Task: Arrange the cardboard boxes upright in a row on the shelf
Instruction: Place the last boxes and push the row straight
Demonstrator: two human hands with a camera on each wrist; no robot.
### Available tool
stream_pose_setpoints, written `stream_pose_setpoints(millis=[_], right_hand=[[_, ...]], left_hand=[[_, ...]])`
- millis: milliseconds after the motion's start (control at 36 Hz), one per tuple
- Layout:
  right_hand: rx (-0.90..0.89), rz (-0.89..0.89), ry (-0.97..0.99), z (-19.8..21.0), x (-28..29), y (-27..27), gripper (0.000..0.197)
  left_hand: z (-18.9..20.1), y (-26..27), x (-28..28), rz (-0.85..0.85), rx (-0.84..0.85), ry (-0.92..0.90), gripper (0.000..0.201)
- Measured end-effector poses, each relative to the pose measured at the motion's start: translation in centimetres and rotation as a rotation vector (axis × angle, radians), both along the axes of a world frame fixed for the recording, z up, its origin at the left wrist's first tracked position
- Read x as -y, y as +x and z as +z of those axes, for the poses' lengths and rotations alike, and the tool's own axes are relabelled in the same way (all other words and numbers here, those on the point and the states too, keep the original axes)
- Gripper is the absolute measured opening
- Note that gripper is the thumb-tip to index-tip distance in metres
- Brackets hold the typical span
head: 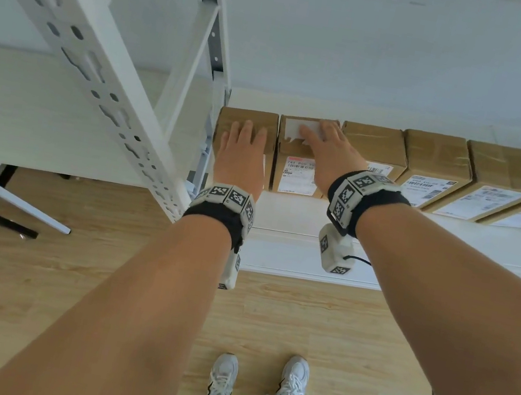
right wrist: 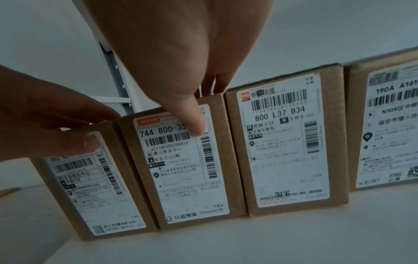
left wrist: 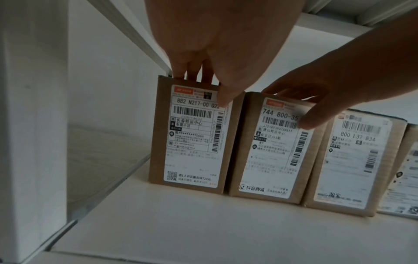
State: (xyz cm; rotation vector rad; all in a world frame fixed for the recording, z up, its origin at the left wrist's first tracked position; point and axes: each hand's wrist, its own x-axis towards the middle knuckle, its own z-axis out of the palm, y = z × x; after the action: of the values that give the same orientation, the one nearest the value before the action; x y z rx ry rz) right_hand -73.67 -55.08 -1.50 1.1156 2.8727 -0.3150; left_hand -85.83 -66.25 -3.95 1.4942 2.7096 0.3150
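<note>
Left hand (head: pixel 242 152) rests over the end box (left wrist: pixel 192 135), fingers on top, thumb on its label. Right hand (head: pixel 326 149) does likewise on the second box (right wrist: pixel 181 160). Both stand upright on the shelf (left wrist: pixel 203 228), leading the row. Stiff cardboard, probably light; gripping top and front face looks safest.

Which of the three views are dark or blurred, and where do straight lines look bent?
Head view: bright and sharp, but the shelf upright fans out, bent by the wide lens. Left wrist view: dim, label text readable, rightmost box soft. Right wrist view: dim, bluish, left hand in shadow.
</note>
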Motion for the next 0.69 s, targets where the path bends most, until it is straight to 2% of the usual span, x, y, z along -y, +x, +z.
stream_pose_setpoints(millis=[139,306,417,528,694], right_hand=[[0.005,0.002,0.035,-0.4,-0.2,0.0,0.095],[-0.035,-0.011,0.050,-0.7,0.3,0.1,0.087],[-0.051,-0.021,0.012,-0.1,0.1,0.1,0.091],[-0.058,-0.062,0.007,0.3,-0.8,1.3,0.098],[-0.022,-0.119,0.025,0.4,-3.5,4.3,0.093]], left_hand=[[-0.2,0.0,-0.2,0.007,-0.023,-0.002,0.063],[-0.4,0.1,-0.2,0.015,-0.048,-0.007,0.061],[-0.1,0.6,-0.4,0.036,-0.069,0.013,0.057],[0.1,1.2,-1.3,0.064,-0.022,-0.007,0.064],[0.9,3.7,-3.9,-0.032,-0.032,0.000,0.073]])
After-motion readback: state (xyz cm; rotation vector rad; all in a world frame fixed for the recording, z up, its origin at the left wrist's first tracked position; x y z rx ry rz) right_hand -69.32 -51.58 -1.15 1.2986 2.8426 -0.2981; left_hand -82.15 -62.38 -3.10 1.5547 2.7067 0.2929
